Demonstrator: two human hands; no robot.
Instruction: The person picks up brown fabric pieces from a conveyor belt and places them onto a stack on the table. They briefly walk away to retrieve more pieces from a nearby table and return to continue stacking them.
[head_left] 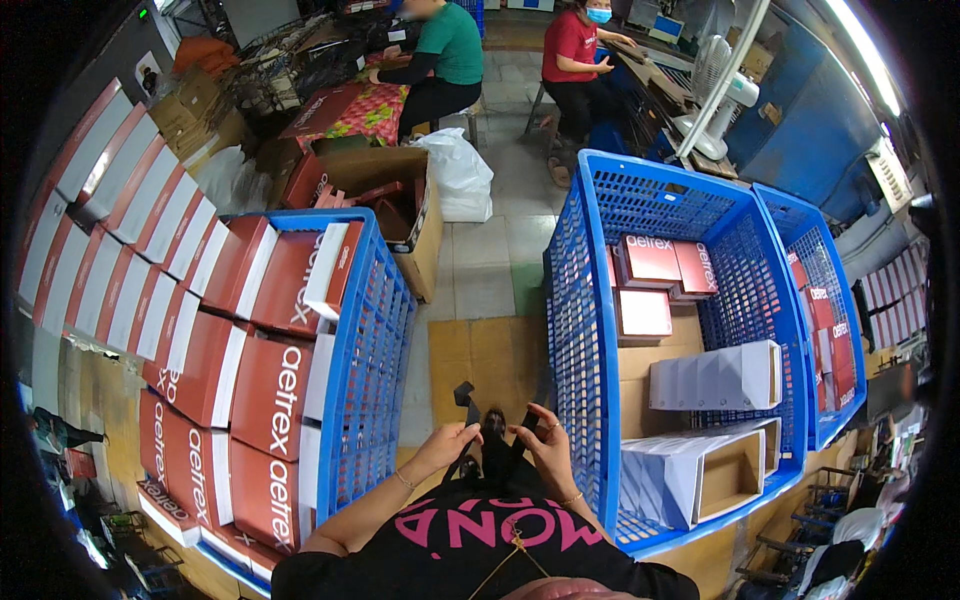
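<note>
Close in front of my body, my left hand (446,450) pinches a black strap (466,397), whose loose end sticks up past the fingers. My right hand (548,442) grips another black strap (526,424) between thumb and fingers. Both straps seem to run down toward my dark clothing, and I cannot tell whether they join. On my left stands a blue plastic crate (372,350) packed with red and white shoeboxes (268,398). To my right, a large blue crate (582,330) holds a few red-lidded boxes (650,262) and several pale grey-white box trays (715,376). Neither hand touches the crates.
Red and white boxes (120,270) are stacked high at far left. A cardboard carton (418,255) with red pieces and a white plastic bag (457,180) stand ahead. Another blue crate (835,400) is at far right. Two people (450,55) sit at worktables beyond, near a fan (712,100).
</note>
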